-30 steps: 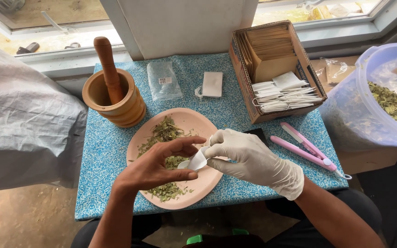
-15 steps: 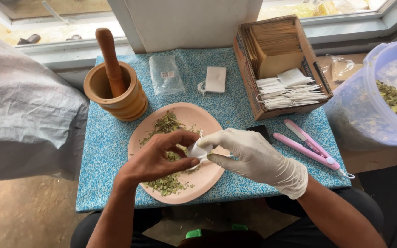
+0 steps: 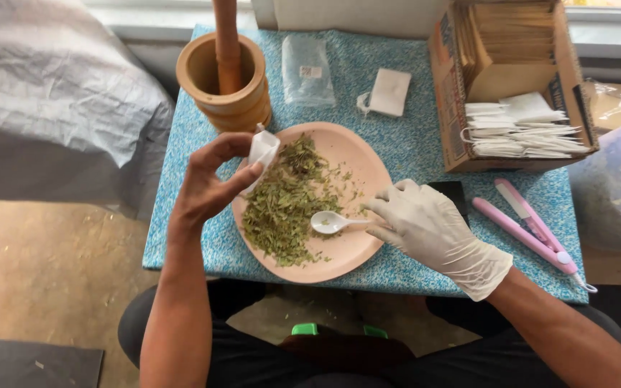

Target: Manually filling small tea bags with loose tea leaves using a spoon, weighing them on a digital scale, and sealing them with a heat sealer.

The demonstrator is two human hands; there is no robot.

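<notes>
My bare left hand (image 3: 213,183) holds a small white paper sachet (image 3: 261,149) pinched between thumb and fingers, over the left rim of a pink plate (image 3: 361,162). The plate carries a heap of dried green leaves (image 3: 282,201). My right hand (image 3: 425,223), in a white glove, holds the handle of a small white plastic spoon (image 3: 328,222) whose bowl rests on the plate just right of the leaves.
A wooden mortar (image 3: 230,90) with a pestle (image 3: 226,36) stands behind the plate. A clear plastic bag (image 3: 307,68) and a white sachet (image 3: 388,92) lie beyond. A cardboard box (image 3: 512,79) of sachets sits at the right, a pink sealer tool (image 3: 530,230) in front.
The hands have parted: my left hand lifted the sachet up and to the left, off the plate's middle. My right hand drew back to the right with the spoon. The camera moved closer.
</notes>
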